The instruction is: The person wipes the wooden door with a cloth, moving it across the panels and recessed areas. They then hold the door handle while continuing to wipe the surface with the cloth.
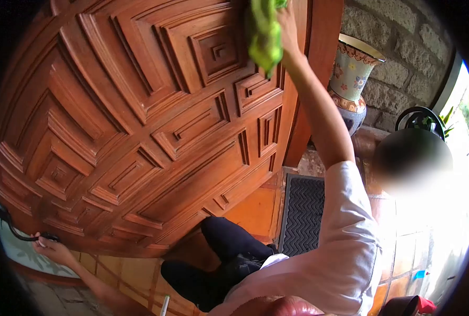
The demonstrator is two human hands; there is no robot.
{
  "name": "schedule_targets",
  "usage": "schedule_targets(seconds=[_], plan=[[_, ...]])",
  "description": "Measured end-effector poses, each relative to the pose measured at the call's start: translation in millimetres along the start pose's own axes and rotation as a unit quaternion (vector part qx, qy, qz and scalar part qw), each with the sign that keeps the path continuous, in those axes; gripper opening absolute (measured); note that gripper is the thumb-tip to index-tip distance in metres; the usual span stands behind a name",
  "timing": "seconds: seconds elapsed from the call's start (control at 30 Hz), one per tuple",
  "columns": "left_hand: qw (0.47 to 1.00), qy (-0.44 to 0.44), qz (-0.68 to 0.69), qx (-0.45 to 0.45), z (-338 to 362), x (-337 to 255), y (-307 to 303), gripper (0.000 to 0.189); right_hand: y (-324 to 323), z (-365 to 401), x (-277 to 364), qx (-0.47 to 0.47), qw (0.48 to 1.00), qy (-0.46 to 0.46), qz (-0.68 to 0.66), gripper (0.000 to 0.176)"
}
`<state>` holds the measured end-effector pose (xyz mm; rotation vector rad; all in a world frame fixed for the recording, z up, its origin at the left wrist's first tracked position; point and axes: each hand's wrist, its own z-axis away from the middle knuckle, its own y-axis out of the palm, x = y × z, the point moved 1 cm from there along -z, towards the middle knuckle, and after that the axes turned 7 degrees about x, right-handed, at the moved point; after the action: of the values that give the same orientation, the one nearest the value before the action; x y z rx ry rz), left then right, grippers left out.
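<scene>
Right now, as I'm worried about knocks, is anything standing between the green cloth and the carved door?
Nothing visible: the green cloth in the right hand is right over the carved door, though contact is hard to tell. The flowered vase stands aside, past the door's edge.

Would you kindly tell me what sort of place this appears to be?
It is probably the entrance of a home: there is a large brown carved wooden door, a dark grey ribbed doormat and a tall pale flower-painted vase by a rough grey stone wall.

flowered vase (pixel 348 76) beside stone wall (pixel 418 84), dark ridged doormat (pixel 302 210)
</scene>
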<state>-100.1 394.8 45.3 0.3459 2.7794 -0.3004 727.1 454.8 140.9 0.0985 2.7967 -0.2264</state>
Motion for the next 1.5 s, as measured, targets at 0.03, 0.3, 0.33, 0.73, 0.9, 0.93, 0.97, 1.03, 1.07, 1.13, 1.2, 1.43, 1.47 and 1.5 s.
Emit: schedule_targets(seconds=[0.03, 0.3, 0.33, 0.73, 0.9, 0.93, 0.97, 1.03, 1.07, 1.13, 1.2, 1.43, 1.47, 1.5], plan=[[0.999, -0.025, 0.021, -0.003, -1, -3, 1, 0.047, -14, 2, 21, -0.044, 0.939, 0.140, -0.311, 0.064], [0.999, -0.030, -0.005, 0.010, -3, 32, 4, 0.051, -62, -51, 26, 0.306, 0.945, 0.112, -0.019, 0.065], [1.000, -0.024, -0.006, 0.013, -7, 25, 4, 0.051, -71, -51, 44, 0.038, 0.999, -0.003, 0.003, 0.058], [0.997, -0.058, 0.057, 0.006, 1, -10, -8, 0.052, -21, 32, 8, 0.019, 0.990, 0.089, 0.106, 0.062], [0.996, -0.053, 0.066, 0.025, 3, -17, -12, 0.050, -29, 51, 48, -0.019, 0.982, 0.175, -0.069, 0.043], [0.996, -0.057, 0.066, 0.024, 6, -17, -12, 0.050, -32, 39, 73, -0.061, 0.804, 0.368, -0.462, 0.044], [0.995, -0.066, 0.071, 0.020, 5, -17, -12, 0.050, -45, 29, 84, -0.047, 0.886, 0.292, -0.357, 0.044], [0.995, -0.066, 0.074, 0.023, -1, -18, -12, 0.051, -44, 36, 65, -0.025, 0.958, 0.143, -0.246, 0.046], [0.995, -0.064, 0.064, 0.031, -2, -17, -13, 0.050, -53, 34, 54, -0.018, 0.979, 0.091, -0.181, 0.051], [0.996, -0.066, 0.054, 0.035, -2, -15, -12, 0.050, -51, 47, 30, 0.070, 0.979, 0.169, -0.087, 0.055], [0.998, -0.034, 0.057, 0.020, 1, -16, -9, 0.050, -27, 58, 23, 0.061, 0.982, 0.169, -0.065, 0.057], [0.999, -0.041, 0.032, 0.017, 4, -17, -7, 0.051, -20, 85, 147, -0.028, 0.968, 0.209, -0.135, 0.057], [0.999, -0.035, 0.038, 0.011, 4, -13, -7, 0.050, -29, 80, 154, -0.001, 0.970, 0.197, -0.143, 0.060], [0.999, -0.030, 0.042, 0.006, 3, -10, -7, 0.049, -17, 84, 139, -0.029, 0.969, 0.193, -0.152, 0.066]])
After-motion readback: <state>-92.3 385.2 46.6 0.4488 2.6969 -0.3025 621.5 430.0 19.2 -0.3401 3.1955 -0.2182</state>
